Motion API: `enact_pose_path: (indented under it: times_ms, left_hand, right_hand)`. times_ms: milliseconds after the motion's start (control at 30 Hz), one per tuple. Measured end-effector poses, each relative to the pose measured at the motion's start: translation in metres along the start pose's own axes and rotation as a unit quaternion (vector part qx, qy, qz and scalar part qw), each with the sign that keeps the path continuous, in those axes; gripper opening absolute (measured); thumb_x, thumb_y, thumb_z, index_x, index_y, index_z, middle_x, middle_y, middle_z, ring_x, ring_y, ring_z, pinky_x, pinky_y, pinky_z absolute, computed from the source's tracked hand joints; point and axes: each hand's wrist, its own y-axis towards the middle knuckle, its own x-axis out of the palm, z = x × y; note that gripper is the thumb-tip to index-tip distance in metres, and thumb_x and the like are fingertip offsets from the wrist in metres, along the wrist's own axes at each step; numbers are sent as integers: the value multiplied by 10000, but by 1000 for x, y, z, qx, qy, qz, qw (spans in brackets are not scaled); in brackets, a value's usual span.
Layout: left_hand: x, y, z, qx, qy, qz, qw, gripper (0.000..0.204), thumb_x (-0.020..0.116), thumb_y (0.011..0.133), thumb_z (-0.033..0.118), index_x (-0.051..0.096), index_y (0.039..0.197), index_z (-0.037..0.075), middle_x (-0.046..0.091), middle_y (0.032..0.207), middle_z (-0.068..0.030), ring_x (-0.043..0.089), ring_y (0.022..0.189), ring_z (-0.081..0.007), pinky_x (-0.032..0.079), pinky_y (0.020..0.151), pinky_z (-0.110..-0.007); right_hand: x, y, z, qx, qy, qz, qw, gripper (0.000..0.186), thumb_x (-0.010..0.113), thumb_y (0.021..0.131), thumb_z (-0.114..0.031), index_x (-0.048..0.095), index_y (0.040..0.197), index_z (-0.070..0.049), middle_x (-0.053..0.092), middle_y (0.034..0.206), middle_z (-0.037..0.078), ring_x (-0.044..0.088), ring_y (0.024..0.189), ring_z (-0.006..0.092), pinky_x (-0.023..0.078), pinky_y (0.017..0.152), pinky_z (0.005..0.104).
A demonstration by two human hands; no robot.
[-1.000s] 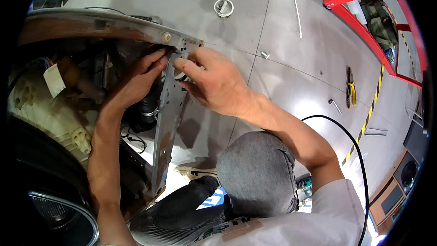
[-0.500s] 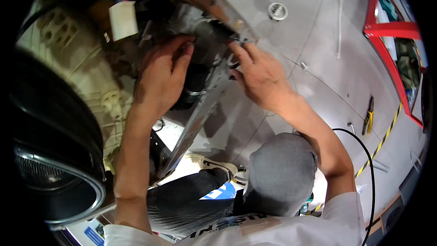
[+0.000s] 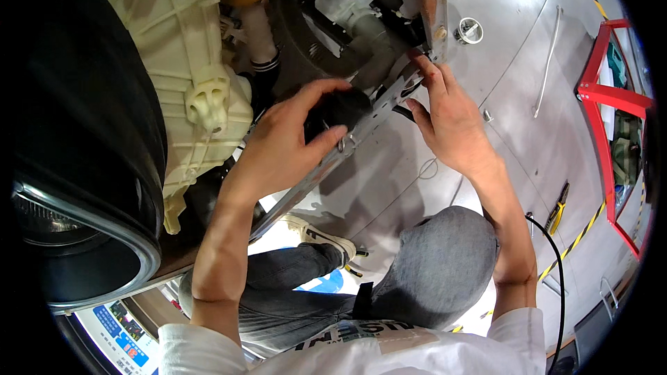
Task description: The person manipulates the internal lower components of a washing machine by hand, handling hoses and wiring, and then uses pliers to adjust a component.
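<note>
Since a moment ago the left hand [image 3: 281, 149] has clamped its fingers around the black cylindrical part [image 3: 338, 110] beside the metal frame rail [image 3: 361, 128], whose upper end the right hand [image 3: 448, 121] pinches.

Both forearms rise from the lower edge, bare below pushed-up white sleeves. The left hand [image 3: 288, 142] curls inward, thumb and fingers bent in a closed grip around something dark. Just to its right, the right hand [image 3: 451, 121] reaches upward, fingers extended and pinching at their tips, wrist slightly bent.
</note>
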Motion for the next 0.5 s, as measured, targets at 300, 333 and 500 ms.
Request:
enact_pose_path:
  times_ms: [300, 333, 500]
  left_hand:
    - [-22, -6, 1, 43, 19, -135, 990, 571, 763, 746, 164, 490, 1229, 28, 589, 1116, -126, 566, 1078, -227, 437, 931, -330]
    - [-19, -8, -1, 33, 15, -112, 993, 579, 769, 744, 187, 493, 1226, 23, 589, 1112, -137, 566, 1079, -239, 435, 931, -334]
    - [-12, -10, -7, 11, 107, -85, 991, 615, 724, 793, 329, 496, 1227, -42, 579, 1141, -220, 542, 1113, -348, 422, 945, -385]
  right_hand:
    - [-26, 7, -15, 24, -52, -70, 996, 501, 647, 821, -105, 450, 1275, -25, 536, 995, 134, 555, 941, 333, 478, 775, 411]
    - [-32, 12, -21, -2, -55, -46, 997, 460, 644, 825, -103, 481, 1250, -36, 538, 1015, 132, 557, 946, 331, 477, 783, 410]
    - [-24, 48, -46, -235, -106, -8, 966, 217, 592, 817, -105, 596, 1015, -17, 578, 910, 115, 600, 901, 290, 498, 745, 385]
